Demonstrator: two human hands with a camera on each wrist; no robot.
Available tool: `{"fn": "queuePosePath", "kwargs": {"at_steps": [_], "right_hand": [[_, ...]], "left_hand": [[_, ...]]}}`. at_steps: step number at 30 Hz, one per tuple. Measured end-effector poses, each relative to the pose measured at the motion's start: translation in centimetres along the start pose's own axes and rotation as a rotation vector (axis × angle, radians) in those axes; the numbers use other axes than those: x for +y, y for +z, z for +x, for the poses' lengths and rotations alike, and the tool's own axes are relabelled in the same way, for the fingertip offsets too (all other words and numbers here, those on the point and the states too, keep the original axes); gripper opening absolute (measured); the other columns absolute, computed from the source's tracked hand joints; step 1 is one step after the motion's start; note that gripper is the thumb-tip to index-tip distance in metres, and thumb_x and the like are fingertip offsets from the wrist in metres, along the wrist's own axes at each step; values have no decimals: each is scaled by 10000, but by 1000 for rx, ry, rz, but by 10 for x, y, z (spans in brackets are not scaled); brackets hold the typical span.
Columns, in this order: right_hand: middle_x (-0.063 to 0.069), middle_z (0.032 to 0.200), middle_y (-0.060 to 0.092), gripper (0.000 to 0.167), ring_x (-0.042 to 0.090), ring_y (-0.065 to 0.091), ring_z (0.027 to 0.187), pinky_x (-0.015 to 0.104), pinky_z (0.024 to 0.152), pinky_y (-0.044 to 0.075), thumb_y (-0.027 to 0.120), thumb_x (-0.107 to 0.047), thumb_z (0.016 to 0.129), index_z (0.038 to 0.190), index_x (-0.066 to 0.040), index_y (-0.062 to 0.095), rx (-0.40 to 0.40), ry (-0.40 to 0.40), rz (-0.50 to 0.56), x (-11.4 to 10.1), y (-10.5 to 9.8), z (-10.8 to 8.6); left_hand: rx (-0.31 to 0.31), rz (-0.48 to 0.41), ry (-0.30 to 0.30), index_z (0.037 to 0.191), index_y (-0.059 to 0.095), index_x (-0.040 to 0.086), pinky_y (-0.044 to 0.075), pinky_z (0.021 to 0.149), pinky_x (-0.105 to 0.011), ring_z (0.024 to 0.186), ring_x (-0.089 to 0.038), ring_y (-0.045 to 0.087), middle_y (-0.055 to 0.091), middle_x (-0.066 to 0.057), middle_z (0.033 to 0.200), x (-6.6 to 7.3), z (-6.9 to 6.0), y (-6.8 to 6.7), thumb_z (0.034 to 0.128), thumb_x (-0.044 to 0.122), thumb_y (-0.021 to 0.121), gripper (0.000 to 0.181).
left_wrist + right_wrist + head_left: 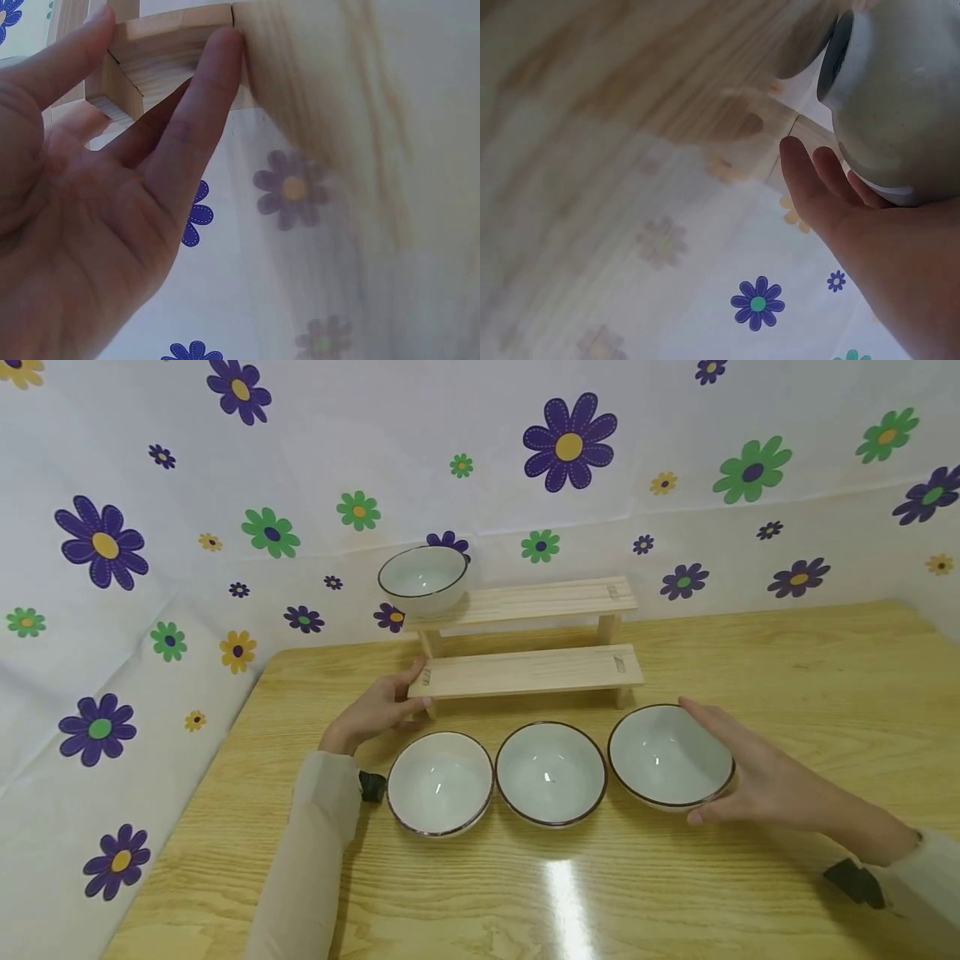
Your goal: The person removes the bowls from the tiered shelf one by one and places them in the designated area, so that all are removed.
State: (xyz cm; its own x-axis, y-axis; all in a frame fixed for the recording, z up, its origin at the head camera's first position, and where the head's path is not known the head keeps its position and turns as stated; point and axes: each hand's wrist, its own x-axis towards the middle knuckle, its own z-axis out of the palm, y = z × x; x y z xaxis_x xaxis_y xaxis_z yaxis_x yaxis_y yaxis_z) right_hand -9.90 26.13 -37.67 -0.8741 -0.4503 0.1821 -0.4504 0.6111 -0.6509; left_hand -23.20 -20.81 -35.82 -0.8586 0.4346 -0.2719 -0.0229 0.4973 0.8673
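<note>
My left hand [375,710] grips the left end of a two-step wooden shelf stand [525,673] by its lower step. In the left wrist view, the thumb and fingers lie around that wooden end [176,34]. On the right, my right hand [761,777] holds a white bowl [667,756] with a dark rim, thumb at the near side and fingers at the far side. The right wrist view shows this bowl's outside [900,105] and its foot ring, which looks slightly off the table. Two matching bowls, a middle one [551,774] and a left one [440,783], sit upright beside it.
Another dark-rimmed white bowl [423,578] stands on the left end of the stand's upper step [540,602]. Everything rests on a wood-grain table [787,693]. A white flower-print cloth [480,410] hangs behind and along the left side.
</note>
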Motion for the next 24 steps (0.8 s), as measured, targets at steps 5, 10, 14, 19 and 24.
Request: {"fn": "queuePosePath", "kwargs": {"at_steps": [5,10,14,19,24], "right_hand": [[239,1475,403,1354,174,424,1265,218,874,533,1033,-157,544,1630,-28,235,26,-93,-38,6,-1,0],[210,1485,401,1370,-10,350,1280,229,900,528,1038,-213,540,1642,-83,236,8,-184,-59,6,2,2],[173,1526,353,1334,145,381,1309,315,909,565,1026,-284,587,1642,-96,231,-23,-197,-79,2,5,2],[164,1530,341,1334,289,424,1264,435,863,605,1025,-333,583,1629,-69,241,-12,-222,-124,-3,7,3],[190,1551,324,1318,378,450,1265,582,841,597,1012,-368,612,1639,-103,229,-8,-192,-126,-11,7,2]], "left_hand": [[-1,3,-3,1653,38,157,559,1019,-453,1259,-398,556,286,-297,1623,0,1,0,1086,100,533,755],[-3,6,-4,1653,35,160,557,1022,-455,1283,-407,540,237,-288,1649,-1,2,0,1087,105,532,756],[0,3,-6,1653,34,161,554,1025,-461,1262,-399,552,249,-288,1644,0,2,0,1086,106,534,759],[-1,0,-5,1652,32,158,549,1028,-464,1268,-392,545,257,-290,1641,1,1,1,1085,107,538,762],[-2,2,-12,1653,31,163,549,1030,-463,1265,-395,550,274,-293,1631,2,1,2,1088,105,529,756]]}}
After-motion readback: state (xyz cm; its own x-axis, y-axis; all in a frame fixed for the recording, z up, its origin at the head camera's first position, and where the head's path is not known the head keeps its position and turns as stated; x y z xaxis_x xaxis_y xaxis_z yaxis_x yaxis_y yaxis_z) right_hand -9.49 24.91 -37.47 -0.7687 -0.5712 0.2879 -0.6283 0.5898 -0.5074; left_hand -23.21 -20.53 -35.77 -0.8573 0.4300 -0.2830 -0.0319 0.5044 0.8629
